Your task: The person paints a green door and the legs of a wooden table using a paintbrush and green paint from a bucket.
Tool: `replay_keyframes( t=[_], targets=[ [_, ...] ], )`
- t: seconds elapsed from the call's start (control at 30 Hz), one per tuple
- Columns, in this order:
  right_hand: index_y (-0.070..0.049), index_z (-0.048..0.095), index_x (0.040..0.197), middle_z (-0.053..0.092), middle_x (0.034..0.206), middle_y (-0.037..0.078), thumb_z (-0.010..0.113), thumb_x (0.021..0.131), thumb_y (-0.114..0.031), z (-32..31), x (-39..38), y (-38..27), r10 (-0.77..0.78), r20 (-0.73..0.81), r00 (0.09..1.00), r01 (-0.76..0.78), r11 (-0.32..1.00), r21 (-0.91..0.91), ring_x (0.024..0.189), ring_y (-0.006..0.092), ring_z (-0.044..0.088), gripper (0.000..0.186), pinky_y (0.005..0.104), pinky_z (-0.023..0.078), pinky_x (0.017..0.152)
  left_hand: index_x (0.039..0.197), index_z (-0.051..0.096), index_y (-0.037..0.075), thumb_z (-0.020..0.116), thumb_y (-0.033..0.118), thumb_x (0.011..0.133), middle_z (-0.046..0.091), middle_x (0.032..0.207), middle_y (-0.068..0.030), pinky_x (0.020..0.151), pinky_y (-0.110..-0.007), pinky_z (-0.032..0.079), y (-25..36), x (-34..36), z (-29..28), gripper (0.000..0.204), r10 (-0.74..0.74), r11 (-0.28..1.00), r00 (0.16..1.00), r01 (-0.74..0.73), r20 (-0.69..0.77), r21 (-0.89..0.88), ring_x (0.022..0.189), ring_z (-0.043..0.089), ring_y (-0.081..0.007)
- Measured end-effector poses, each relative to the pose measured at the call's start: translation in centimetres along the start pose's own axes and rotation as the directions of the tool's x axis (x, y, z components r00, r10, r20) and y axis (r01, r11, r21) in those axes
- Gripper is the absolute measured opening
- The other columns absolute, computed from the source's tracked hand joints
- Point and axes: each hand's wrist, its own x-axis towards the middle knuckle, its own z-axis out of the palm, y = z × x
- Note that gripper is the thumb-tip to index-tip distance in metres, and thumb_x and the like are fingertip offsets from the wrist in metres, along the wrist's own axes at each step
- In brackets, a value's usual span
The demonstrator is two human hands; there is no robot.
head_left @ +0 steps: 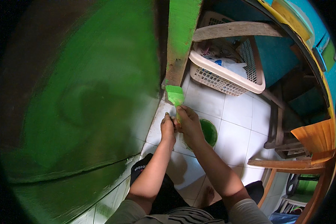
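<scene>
My right hand [189, 123] is closed around the handle of a paintbrush [175, 95], whose wide bristle end is coated in bright green and points away from me. The bristles are close to the lower end of a wooden post [181, 37], green higher up and brownish near the floor. Just left of the brush handle is my left hand [168, 128], its fingers curled in beside my right fingers. What the left fingers hold, if anything, is hidden. A round container of green paint [209, 132] stands on the floor, partly covered by my right hand and forearm.
A large green-painted panel [100, 86] with dark patches fills the left side. Beyond the post, a pale plastic basket [227, 76] holds bags and other items on white floor tiles [235, 130]. Wooden furniture [287, 164] stands at the right.
</scene>
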Motion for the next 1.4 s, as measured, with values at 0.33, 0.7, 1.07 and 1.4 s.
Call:
replay_keyframes(
  t=[0.33, 0.7, 1.07, 1.4],
  targets=[
    [0.000, 0.057, 0.101, 0.056, 0.065, 0.003, 0.054, 0.097, -0.019, 4.4, 4.3, -3.4, -0.359, -0.052, 0.932, 0.352, 0.929, -0.114, 0.054, 0.0102, 0.052, 0.019, 0.0256, 0.039, 0.048, 0.084, 0.054, 0.012, 0.041, 0.043, 0.100, 0.050, 0.066, 0.0019, 0.049, -0.028, 0.034, -1.3, 1.5, 0.0, 0.037, -0.024, 0.998, 0.995, 0.029, 0.095, -0.054, 0.054, 0.043, -0.0105],
    [0.000, 0.050, 0.115, 0.057, 0.063, 0.003, 0.056, 0.096, -0.015, 4.3, 5.1, -2.9, -0.795, 0.119, 0.595, 0.673, 0.412, -0.614, 0.051, 0.0076, 0.050, 0.025, 0.0259, 0.037, 0.047, 0.084, 0.053, 0.012, 0.042, 0.041, 0.100, 0.047, 0.062, 0.0028, 0.044, -0.026, 0.032, 1.4, -0.8, -0.2, 0.035, 0.034, 0.990, 0.997, -0.043, -0.071, -0.138, 0.049, 0.041, -0.0091],
    [-0.001, 0.058, 0.090, 0.060, 0.068, 0.017, 0.059, 0.089, -0.018, -0.3, 8.7, 8.0, -0.553, -0.062, 0.831, 0.344, 0.598, -0.724, 0.060, 0.0314, 0.061, 0.017, 0.0415, 0.047, 0.057, 0.085, 0.053, 0.010, 0.040, 0.035, 0.099, 0.042, 0.060, 0.0024, 0.044, -0.026, 0.032, 3.9, -1.5, -1.6, 0.031, 0.184, 0.949, 0.948, -0.240, -0.258, -0.205, 0.049, 0.040, -0.0092],
    [0.003, 0.055, 0.106, 0.059, 0.060, 0.006, 0.061, 0.091, -0.014, 6.8, 1.9, -7.9, -0.650, 0.133, 0.748, 0.649, 0.676, -0.350, 0.051, 0.0144, 0.057, 0.023, 0.0296, 0.045, 0.049, 0.085, 0.053, 0.011, 0.037, 0.035, 0.098, 0.042, 0.060, 0.0020, 0.044, -0.026, 0.032, 3.0, -0.7, -1.7, 0.032, 0.120, 0.971, 0.968, -0.161, -0.222, -0.179, 0.050, 0.040, -0.0101]
  ],
)
